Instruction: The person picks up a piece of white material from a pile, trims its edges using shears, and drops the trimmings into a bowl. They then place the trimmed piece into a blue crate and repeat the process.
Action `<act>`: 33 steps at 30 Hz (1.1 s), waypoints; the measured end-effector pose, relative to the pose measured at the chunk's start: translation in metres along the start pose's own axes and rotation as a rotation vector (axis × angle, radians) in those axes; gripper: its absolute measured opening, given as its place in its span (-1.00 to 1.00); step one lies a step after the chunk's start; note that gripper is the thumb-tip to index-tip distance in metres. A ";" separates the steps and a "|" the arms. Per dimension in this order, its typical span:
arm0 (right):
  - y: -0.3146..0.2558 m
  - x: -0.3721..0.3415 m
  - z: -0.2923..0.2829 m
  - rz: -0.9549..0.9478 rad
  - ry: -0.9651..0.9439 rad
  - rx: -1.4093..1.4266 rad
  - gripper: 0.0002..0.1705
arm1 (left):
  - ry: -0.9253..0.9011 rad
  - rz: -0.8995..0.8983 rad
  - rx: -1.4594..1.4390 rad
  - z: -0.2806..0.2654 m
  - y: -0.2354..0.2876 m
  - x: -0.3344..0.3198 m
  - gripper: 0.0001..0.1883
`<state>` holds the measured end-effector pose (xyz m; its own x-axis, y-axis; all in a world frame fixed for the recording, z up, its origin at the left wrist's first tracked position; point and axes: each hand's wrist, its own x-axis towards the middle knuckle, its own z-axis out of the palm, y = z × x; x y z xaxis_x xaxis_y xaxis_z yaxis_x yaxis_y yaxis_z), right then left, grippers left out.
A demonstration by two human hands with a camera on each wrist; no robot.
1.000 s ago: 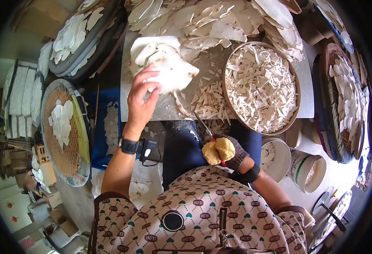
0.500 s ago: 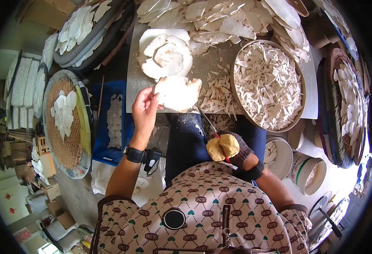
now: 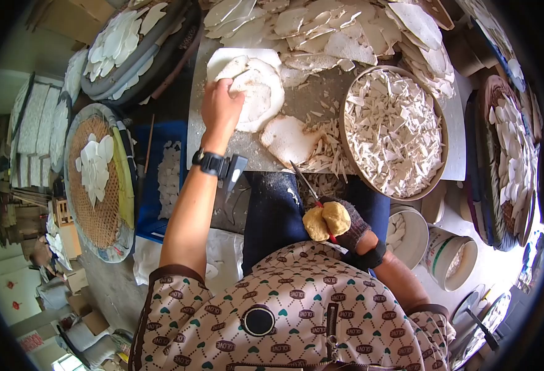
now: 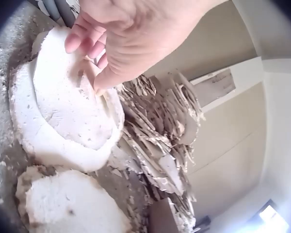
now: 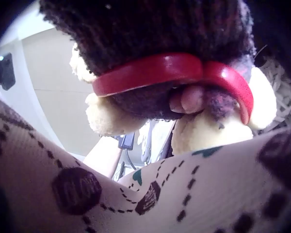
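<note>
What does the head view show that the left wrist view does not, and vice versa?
Only the head view shows the gloved right hand holding a red-handled tool and the round tray of white fragments. Only the left wrist view shows the plain beige surface beyond the heap of pale slices. Both show that heap, the bare left hand at a smaller stack, and a single slice lying beside it.

Green hearts [image 5: 137, 177] and brown badges [image 5: 76, 190] pattern that pinkish-cream shirt [image 3: 297, 297]; the red-handled tool [image 5: 150, 73] has yellow padding [image 3: 337, 217]; the crate [image 3: 172, 131] at nine o'clock is blue, the shavings [image 3: 396, 130] at two off-white.
</note>
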<state>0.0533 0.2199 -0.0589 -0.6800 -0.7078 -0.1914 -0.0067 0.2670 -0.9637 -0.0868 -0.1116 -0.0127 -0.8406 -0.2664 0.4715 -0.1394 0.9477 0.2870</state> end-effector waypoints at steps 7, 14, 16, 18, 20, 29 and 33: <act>0.004 -0.003 -0.001 0.010 0.041 -0.013 -0.57 | -0.251 -0.399 -0.704 0.011 -0.039 -0.008 -0.72; -0.013 0.001 -0.001 0.022 -0.012 0.020 -0.62 | -0.104 -0.700 -0.893 -0.090 -0.081 -0.123 -0.67; -0.009 0.001 0.000 -0.030 -0.009 -0.038 -0.63 | 0.013 -0.899 -0.830 -0.129 -0.109 -0.183 -0.68; -0.005 0.001 0.002 -0.058 -0.019 -0.079 -0.64 | 0.074 -1.030 -0.596 -0.147 -0.215 -0.292 -0.64; -0.003 0.001 0.004 -0.068 -0.040 -0.109 -0.64 | 0.166 -1.276 -0.120 -0.184 -0.226 -0.348 -0.47; -0.019 0.007 0.009 -0.041 -0.119 -0.228 -0.63 | 0.145 -0.156 -0.270 -0.119 -0.086 -0.165 -0.70; -0.032 0.002 0.006 -0.034 -0.048 -0.193 -0.58 | -0.140 0.270 -0.060 -0.061 -0.030 -0.069 -0.39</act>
<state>0.0568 0.2061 -0.0291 -0.6412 -0.7479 -0.1721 -0.1731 0.3594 -0.9170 0.0071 -0.1322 -0.0025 -0.9076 0.0242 0.4191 0.1262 0.9679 0.2174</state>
